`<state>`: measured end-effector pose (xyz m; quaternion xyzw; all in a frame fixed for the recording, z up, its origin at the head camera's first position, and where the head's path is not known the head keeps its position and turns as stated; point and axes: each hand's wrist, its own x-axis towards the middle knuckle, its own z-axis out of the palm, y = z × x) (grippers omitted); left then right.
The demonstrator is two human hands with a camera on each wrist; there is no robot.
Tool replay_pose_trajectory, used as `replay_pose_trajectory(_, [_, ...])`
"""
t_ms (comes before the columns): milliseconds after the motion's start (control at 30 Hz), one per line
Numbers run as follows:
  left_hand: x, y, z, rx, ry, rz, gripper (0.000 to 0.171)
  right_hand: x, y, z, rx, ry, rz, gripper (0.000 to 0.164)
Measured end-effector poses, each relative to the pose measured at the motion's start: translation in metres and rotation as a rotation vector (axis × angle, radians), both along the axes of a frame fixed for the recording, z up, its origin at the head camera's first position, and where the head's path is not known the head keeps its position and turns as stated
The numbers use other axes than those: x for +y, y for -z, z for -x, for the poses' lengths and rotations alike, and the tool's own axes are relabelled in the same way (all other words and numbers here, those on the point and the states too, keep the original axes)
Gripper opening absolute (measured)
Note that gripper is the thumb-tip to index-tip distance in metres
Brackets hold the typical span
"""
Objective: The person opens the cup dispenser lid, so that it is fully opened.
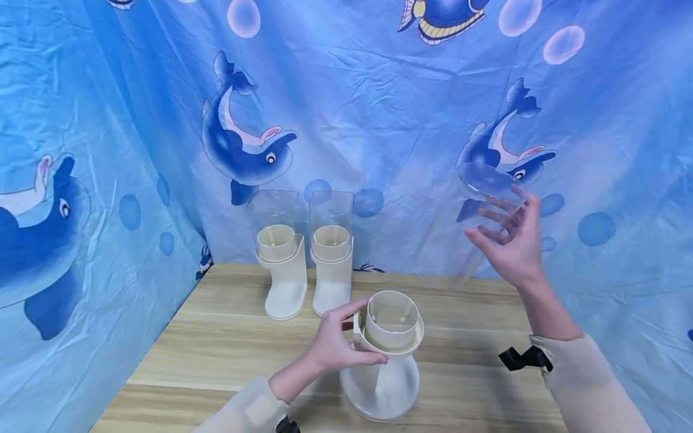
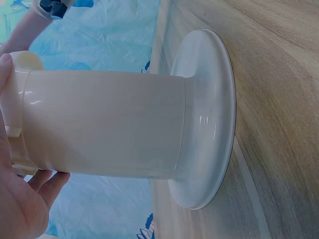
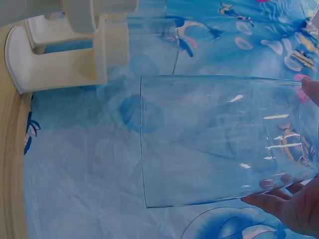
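Raised right hand [image 1: 511,249] curled round clear tube [image 3: 214,142], left hand [image 1: 338,343] curled round cream stand [image 2: 104,124]

Curtained-off work area, blue dolphin-print cloth [image 1: 373,102], wood-grain table [image 1: 216,343]

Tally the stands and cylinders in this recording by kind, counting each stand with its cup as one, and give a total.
Cream plastic stands with round cups: 3 (rear left stand, rear right stand, front stand gripped by the left hand)
Clear, see-through cylinders: 3 (rear left cylinder, rear right cylinder, raised cylinder in the right hand)
Total: 6
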<state>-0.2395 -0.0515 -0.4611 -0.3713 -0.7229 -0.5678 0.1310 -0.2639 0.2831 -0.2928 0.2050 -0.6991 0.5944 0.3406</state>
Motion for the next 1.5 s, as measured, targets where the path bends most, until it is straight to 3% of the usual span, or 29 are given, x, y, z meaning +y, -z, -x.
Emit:
replay_pose_trajectory(333, [0.001,0.001,0.0,0.0,0.003,-0.006,0.097,0.004,0.017,0.02,-0.098,0.112,-0.098,0.097])
replay_pose_trajectory(800, [0.001,0.001,-0.001,-0.007,-0.007,-0.003,0.098,0.01,0.043,0.039,-0.201,0.201,-0.218,0.105])
replay_pose_trajectory(1200, [0.001,0.001,-0.001,-0.012,-0.002,-0.002,0.097,0.004,0.065,0.047,-0.302,0.208,-0.227,0.111])
replay_pose_trajectory(1500, [0.0,0.001,-0.002,-0.014,0.003,-0.001,0.097,0.001,0.083,0.055,-0.314,0.214,-0.21,0.113])
